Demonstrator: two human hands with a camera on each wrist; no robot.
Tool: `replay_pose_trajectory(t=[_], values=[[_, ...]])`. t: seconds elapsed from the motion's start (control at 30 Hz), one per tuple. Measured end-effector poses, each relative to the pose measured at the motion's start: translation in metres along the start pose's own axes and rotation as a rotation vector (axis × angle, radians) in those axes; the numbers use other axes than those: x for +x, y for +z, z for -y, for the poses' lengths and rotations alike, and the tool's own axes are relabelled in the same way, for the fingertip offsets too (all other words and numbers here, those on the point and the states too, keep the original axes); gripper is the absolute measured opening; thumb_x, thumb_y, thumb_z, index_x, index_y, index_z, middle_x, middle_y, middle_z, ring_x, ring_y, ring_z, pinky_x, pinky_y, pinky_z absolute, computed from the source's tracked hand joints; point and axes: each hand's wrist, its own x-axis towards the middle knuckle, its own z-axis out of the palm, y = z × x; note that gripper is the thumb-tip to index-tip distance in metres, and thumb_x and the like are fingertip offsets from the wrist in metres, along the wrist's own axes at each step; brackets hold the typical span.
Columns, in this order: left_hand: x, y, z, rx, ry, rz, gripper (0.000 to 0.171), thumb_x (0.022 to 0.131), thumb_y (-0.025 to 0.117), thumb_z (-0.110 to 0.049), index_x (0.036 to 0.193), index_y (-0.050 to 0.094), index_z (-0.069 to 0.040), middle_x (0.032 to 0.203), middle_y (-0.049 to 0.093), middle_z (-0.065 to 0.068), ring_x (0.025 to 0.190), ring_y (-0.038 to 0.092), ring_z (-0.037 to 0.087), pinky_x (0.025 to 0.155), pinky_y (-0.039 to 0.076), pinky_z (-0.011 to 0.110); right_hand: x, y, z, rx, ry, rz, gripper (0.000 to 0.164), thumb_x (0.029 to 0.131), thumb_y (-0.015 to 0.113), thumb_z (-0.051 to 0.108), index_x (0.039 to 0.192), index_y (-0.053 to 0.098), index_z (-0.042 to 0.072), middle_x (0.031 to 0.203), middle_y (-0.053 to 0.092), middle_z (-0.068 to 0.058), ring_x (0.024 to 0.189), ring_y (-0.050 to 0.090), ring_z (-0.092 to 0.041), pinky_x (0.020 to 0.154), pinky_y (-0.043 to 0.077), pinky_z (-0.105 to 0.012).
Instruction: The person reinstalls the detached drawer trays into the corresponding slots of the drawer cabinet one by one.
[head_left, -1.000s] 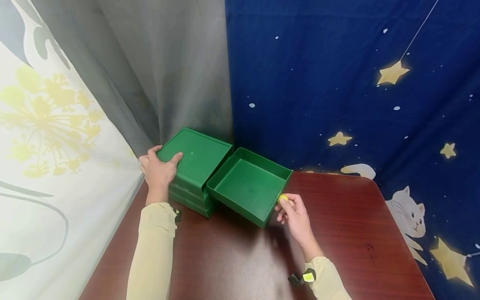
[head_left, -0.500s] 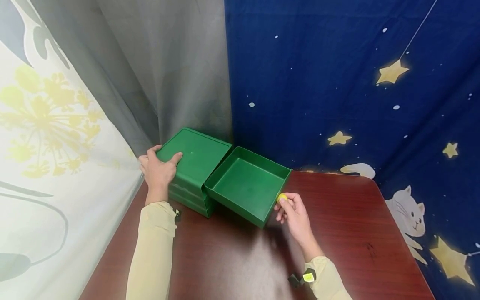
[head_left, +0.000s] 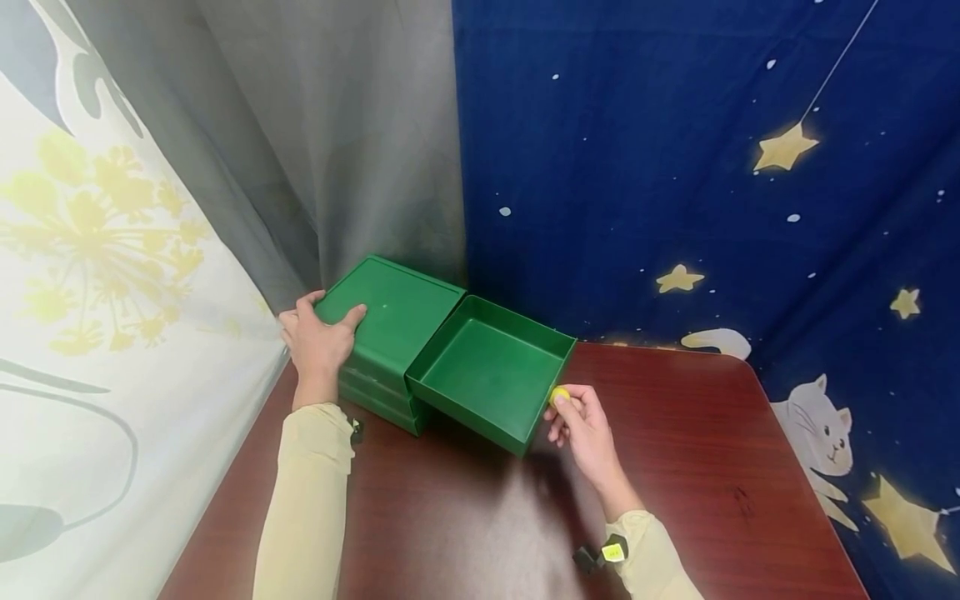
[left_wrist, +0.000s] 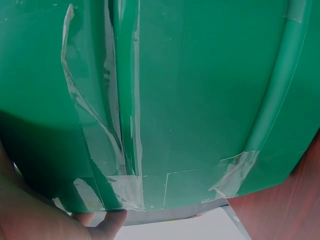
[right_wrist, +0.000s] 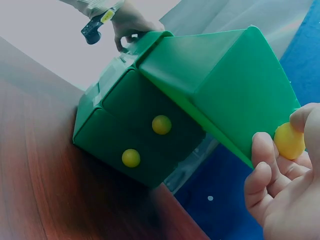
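Note:
A green plastic drawer cabinet (head_left: 390,308) stands at the back left of the table. Its top drawer (head_left: 487,375) is pulled far out to the right, with nothing inside. My right hand (head_left: 591,437) pinches that drawer's round yellow knob (right_wrist: 289,141) between thumb and fingers. On the cabinet's left side, my left hand (head_left: 318,342) grips the top, thumb lying on the surface and fingers over the far edge. Two more yellow knobs show on the lower drawers (right_wrist: 145,142) in the right wrist view. Clear tape (left_wrist: 237,175) runs along the cabinet's side.
The red-brown wooden table (head_left: 675,483) extends to the front and right. Behind it hang a grey curtain (head_left: 375,125) and a blue curtain (head_left: 637,125) with stars. A white patterned curtain (head_left: 150,375) borders the left side.
The right hand has pushed the drawer slightly left, so its inner end now sits closer against the cabinet. The left hand has stayed in place.

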Motion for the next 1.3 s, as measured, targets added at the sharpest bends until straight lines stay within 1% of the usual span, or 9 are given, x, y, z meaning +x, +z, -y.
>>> replay_pose_trajectory(t=[0.2,0.47,0.63,0.73,1.0,1.1,1.3], values=[[0.000,0.000,0.001,0.000,0.005,-0.007,0.085,0.084,0.069,-0.066,0.153,0.039,-0.026,0.149,0.027,0.018,0.138,0.026,0.036,0.110,0.035,0.057,0.004,0.002,-0.001,-0.023,-0.007,-0.014,0.020,0.107,0.052,0.012,0.120,0.048,-0.001,0.077,0.064,0.000,0.053,0.055,-0.010,0.051,0.047,-0.025],[-0.002,0.000,0.001,0.002,0.001,-0.007,0.085,0.084,0.070,-0.067,0.153,0.039,-0.027,0.148,0.027,0.019,0.139,0.026,0.037,0.110,0.035,0.058,0.007,0.008,0.000,-0.031,0.013,-0.038,0.019,0.105,0.055,0.012,0.119,0.050,0.000,0.074,0.064,0.003,0.050,0.051,-0.009,0.051,0.045,-0.023],[-0.002,0.000,0.000,-0.005,0.003,-0.011,0.085,0.084,0.070,-0.066,0.153,0.039,-0.026,0.148,0.027,0.018,0.139,0.026,0.037,0.110,0.034,0.058,0.008,0.010,-0.001,-0.031,0.018,-0.041,0.021,0.104,0.058,0.014,0.117,0.052,-0.002,0.074,0.066,0.002,0.050,0.051,-0.008,0.050,0.044,-0.022],[-0.002,0.000,0.000,-0.007,0.004,-0.014,0.084,0.084,0.070,-0.065,0.152,0.040,-0.027,0.148,0.027,0.018,0.139,0.026,0.036,0.110,0.034,0.058,0.010,0.011,-0.001,-0.039,0.022,-0.042,0.021,0.104,0.059,0.016,0.117,0.054,0.000,0.075,0.068,0.001,0.050,0.051,-0.008,0.050,0.045,-0.022],[-0.001,0.000,-0.001,-0.003,0.007,-0.019,0.084,0.084,0.071,-0.065,0.152,0.040,-0.026,0.147,0.027,0.019,0.138,0.027,0.037,0.110,0.035,0.057,0.015,0.017,0.001,-0.086,0.087,-0.108,0.022,0.102,0.064,0.024,0.113,0.058,0.007,0.073,0.068,0.004,0.051,0.051,-0.007,0.052,0.045,-0.023],[-0.002,-0.001,-0.001,-0.002,0.006,-0.019,0.084,0.085,0.070,-0.065,0.152,0.040,-0.026,0.148,0.027,0.019,0.138,0.027,0.037,0.110,0.035,0.057,0.016,0.020,0.003,-0.102,0.110,-0.119,0.025,0.101,0.065,0.026,0.112,0.059,0.005,0.071,0.068,0.005,0.052,0.051,-0.007,0.051,0.045,-0.023],[-0.003,-0.001,0.000,0.003,0.013,-0.018,0.085,0.085,0.069,-0.065,0.153,0.039,-0.026,0.149,0.027,0.020,0.137,0.027,0.037,0.110,0.034,0.057,0.020,0.025,0.003,-0.112,0.155,-0.107,0.030,0.101,0.066,0.030,0.114,0.060,0.004,0.074,0.069,0.000,0.053,0.050,-0.007,0.052,0.044,-0.022]])
